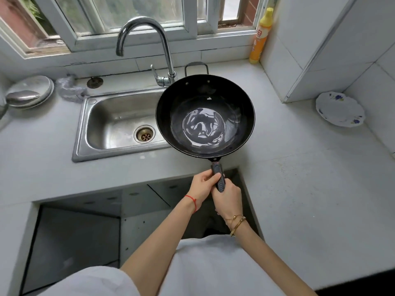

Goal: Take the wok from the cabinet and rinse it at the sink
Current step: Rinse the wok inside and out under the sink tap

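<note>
- Head view: round black metal wok (205, 116) with long dark handle (218, 177), held level above right end of stainless steel sink (119, 122), bowl partly over basin, partly over grey table (299, 167).
- Shallow pool of water glinting in wok bottom; tap not running.
- Key relation: wok bowl straight ahead of both hands, long axis along handle running from body toward window; basin and drain (144, 134) lie left of bowl, curved chrome tap (147, 45) spout up-left of it.
- Left hand (203, 186) fingers curled round handle near the bowl end, thumb on top; red string at wrist.
- Right hand (227, 201) wrapped tight on rear end of handle, just behind left, touching it; gold bracelets at wrist.
- Both forearms stretched forward, converging at handle; neither hand free for tap lever (159, 77).
- Judgement: wok already out of cabinet, rinse under way or nearly done; next likely tip left to dump water into basin.
- Risk, as guess: water spilling on table if tipped right.
- Other: yellow detergent bottle (261, 37) in far corner, flowered white plate (339, 108) far right, steel lid (30, 90) at left.
</note>
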{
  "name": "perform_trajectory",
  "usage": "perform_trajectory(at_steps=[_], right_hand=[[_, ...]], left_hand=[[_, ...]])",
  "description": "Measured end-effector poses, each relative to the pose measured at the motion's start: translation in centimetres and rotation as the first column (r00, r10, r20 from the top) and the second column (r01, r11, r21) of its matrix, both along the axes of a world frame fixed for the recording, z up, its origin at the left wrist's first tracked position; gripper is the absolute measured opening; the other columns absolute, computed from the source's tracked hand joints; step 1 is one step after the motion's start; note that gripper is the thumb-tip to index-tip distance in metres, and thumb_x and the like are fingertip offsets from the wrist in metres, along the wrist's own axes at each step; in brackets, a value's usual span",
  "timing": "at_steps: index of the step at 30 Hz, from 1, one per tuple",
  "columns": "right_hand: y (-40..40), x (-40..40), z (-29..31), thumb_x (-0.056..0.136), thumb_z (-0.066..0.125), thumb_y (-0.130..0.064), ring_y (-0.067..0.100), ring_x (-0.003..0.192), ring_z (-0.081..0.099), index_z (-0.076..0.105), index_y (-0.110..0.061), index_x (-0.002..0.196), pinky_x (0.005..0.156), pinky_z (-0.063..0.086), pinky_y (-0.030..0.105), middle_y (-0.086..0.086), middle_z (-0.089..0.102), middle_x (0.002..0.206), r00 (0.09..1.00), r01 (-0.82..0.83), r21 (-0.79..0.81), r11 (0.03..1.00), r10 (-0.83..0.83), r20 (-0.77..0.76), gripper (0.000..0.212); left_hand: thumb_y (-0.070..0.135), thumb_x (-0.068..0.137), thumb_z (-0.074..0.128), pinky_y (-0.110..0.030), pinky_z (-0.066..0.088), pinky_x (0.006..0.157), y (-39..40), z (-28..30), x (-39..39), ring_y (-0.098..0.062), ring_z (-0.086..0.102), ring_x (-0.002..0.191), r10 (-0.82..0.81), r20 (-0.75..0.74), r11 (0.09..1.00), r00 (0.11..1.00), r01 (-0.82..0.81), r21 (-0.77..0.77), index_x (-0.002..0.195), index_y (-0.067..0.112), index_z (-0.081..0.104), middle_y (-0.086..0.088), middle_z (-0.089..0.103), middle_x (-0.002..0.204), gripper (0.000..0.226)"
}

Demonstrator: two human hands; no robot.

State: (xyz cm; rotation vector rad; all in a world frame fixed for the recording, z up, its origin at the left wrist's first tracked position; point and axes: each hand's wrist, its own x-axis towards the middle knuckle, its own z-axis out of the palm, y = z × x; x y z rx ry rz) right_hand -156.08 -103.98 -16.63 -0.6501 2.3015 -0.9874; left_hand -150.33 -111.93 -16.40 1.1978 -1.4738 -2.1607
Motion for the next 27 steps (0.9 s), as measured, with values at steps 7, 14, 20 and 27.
perform_trajectory(at_steps=[7, 14, 20, 27], right_hand=[[-1.0, 8.1, 0.3, 0.094, 0.058, -0.035, 0.016, 0.064, 0.065, 0.061, -0.015, 0.092, 0.055, 0.061, 0.041, 0.001, 0.065, 0.078, 0.999, -0.01, 0.015, 1.0, 0.01, 0.037, 0.02], [-3.5, 14.7, 0.3, 0.088, 0.055, -0.036, 0.024, 0.06, 0.065, 0.059, -0.014, 0.084, 0.049, 0.058, 0.046, 0.004, 0.064, 0.074, 0.998, -0.043, 0.017, 0.999, 0.042, 0.049, 0.023], [-7.0, 17.9, 0.6, 0.087, 0.054, -0.041, 0.025, 0.059, 0.065, 0.059, -0.015, 0.086, 0.05, 0.059, 0.046, 0.005, 0.065, 0.076, 0.995, -0.09, 0.015, 0.996, 0.089, 0.043, 0.026], [-11.8, 18.5, 1.1, 0.092, 0.056, -0.035, 0.025, 0.061, 0.066, 0.061, -0.011, 0.092, 0.054, 0.061, 0.043, 0.006, 0.066, 0.08, 0.988, -0.15, 0.019, 0.988, 0.15, 0.021, 0.025]], left_hand=[[0.018, 0.098, 0.058, -0.013, 0.054, 0.071, -0.8, 0.2, 8.2, -0.013, 0.069, 0.1, 0.031, 0.006, 1.0, 1.0, -0.031, -0.004, 0.119, 0.007, 0.069, -0.007, 0.073, 0.111, 0.026], [0.015, 0.097, 0.059, -0.012, 0.053, 0.073, -3.1, -0.1, 15.1, -0.01, 0.068, 0.093, 0.063, 0.006, 0.998, 0.998, -0.063, -0.018, 0.114, 0.006, 0.07, -0.007, 0.073, 0.106, 0.022], [0.015, 0.096, 0.06, -0.019, 0.054, 0.082, -6.4, 0.0, 18.3, -0.016, 0.067, 0.098, 0.101, 0.011, 0.995, 0.995, -0.101, -0.016, 0.108, 0.01, 0.071, -0.009, 0.072, 0.106, 0.017], [0.015, 0.097, 0.06, -0.02, 0.054, 0.084, -11.0, -0.1, 19.3, -0.019, 0.066, 0.103, 0.153, 0.02, 0.988, 0.988, -0.153, 0.005, 0.115, 0.003, 0.069, -0.014, 0.071, 0.113, 0.024]])
